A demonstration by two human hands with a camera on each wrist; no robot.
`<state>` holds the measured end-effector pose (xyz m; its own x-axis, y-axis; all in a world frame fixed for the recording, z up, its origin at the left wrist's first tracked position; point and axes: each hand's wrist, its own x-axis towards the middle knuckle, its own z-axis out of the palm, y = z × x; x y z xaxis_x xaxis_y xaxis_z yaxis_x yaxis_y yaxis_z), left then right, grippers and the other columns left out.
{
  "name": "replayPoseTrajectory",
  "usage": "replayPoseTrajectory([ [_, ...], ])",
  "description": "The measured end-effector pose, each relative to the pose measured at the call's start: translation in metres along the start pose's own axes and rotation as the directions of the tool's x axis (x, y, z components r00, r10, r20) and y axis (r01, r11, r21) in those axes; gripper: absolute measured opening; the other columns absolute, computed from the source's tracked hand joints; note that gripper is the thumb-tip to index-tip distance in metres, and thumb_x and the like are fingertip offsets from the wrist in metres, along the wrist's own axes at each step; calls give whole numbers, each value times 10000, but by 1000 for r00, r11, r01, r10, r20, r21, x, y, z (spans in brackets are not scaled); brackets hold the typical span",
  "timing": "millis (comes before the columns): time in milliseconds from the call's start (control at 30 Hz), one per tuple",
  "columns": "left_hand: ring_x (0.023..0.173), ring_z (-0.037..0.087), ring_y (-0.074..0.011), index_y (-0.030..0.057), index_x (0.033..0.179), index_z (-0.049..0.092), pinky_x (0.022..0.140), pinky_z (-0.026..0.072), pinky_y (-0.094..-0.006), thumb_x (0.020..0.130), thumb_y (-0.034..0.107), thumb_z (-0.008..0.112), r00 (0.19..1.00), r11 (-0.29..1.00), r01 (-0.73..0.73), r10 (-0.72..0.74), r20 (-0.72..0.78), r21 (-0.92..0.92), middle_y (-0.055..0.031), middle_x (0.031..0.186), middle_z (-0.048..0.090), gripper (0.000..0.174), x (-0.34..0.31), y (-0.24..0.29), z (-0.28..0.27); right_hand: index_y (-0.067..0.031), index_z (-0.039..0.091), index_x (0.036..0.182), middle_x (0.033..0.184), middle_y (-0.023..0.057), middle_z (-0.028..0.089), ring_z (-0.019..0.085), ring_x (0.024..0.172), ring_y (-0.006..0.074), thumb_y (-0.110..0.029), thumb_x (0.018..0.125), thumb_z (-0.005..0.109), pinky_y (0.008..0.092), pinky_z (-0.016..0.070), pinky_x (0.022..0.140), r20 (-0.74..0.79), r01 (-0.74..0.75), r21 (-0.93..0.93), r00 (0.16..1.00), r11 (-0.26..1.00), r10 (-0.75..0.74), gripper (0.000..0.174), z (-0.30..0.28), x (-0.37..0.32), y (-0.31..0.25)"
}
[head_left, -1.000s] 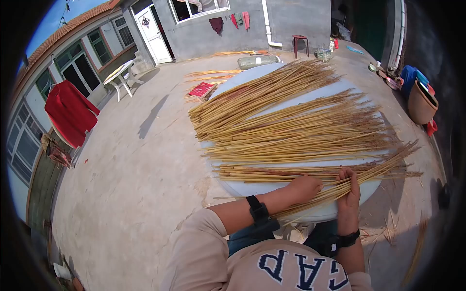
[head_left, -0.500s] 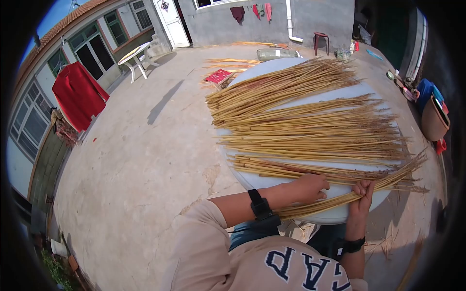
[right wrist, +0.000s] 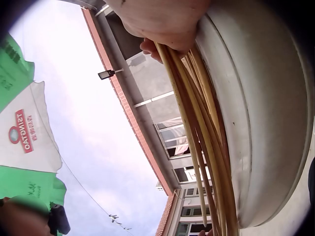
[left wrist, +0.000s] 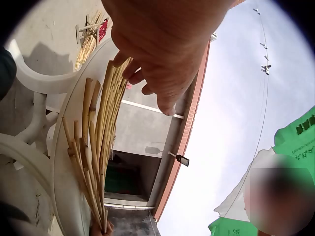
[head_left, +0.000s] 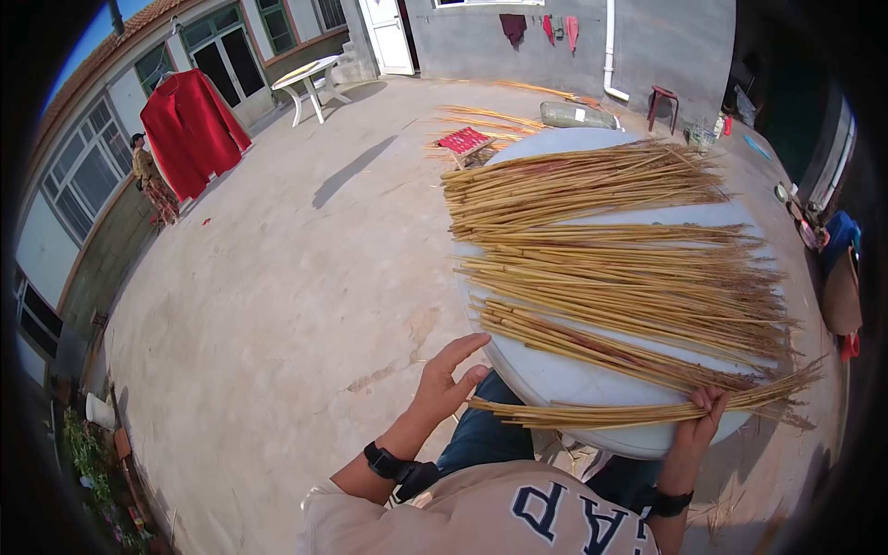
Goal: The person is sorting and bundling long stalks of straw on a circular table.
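At the lower right of the head view, I see the right hand [head_left: 703,421] gripping the stalks [head_left: 592,416] near their wispy ends, the left hand [head_left: 448,381] free. I judge them light, stiff, brittle; best gathered mid-length, gently.

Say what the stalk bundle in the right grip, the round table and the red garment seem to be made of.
Stalk bundle: dried plant stems, slightly glossy; straw colour and brushy tips point to it.
Round table: probably moulded plastic, smooth and whitish; the even surface and rounded rim suggest it.
Red garment: cloth, matte; it hangs loosely, but the fibre can't be told.
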<state>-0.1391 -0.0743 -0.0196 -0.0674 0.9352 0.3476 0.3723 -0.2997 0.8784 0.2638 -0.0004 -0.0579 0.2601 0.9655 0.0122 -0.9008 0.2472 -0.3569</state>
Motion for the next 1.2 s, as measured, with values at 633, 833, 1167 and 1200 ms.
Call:
replayPoseTrajectory([
  [633,1144,417,-280,17,1232,429,953,319,-341,854,185,490,963,900,-217,261,70,-379,-155,1247,443,417,14,26,83,-4,422,965,796,65,460,458,637,134,-185,877,505,233,444,543,-21,109,-70,994,992,-111,218,-18,27,-102],
  [833,1106,435,-339,34,1223,440,932,350,-376,823,189,530,877,889,-410,445,180,-204,-175,1221,453,438,32,22,112,-46,430,823,707,27,421,412,580,121,-238,876,504,235,401,510,10,145,-51,989,988,-145,211,-9,19,-93],
  [1167,1071,468,-330,-6,1189,459,914,354,-361,831,236,528,897,892,-380,420,138,-243,-185,1173,494,438,43,15,123,-47,445,782,566,-20,332,313,460,64,-284,878,490,194,306,415,163,371,-106,922,922,-352,260,96,-1,-118],
  [1200,1039,484,-335,-3,1166,481,890,373,-367,814,215,551,897,891,-378,420,138,-253,-186,1137,515,420,43,13,124,-49,445,780,567,-24,325,302,462,55,-282,878,492,185,290,409,171,406,-162,909,900,-379,257,111,-4,-121],
])
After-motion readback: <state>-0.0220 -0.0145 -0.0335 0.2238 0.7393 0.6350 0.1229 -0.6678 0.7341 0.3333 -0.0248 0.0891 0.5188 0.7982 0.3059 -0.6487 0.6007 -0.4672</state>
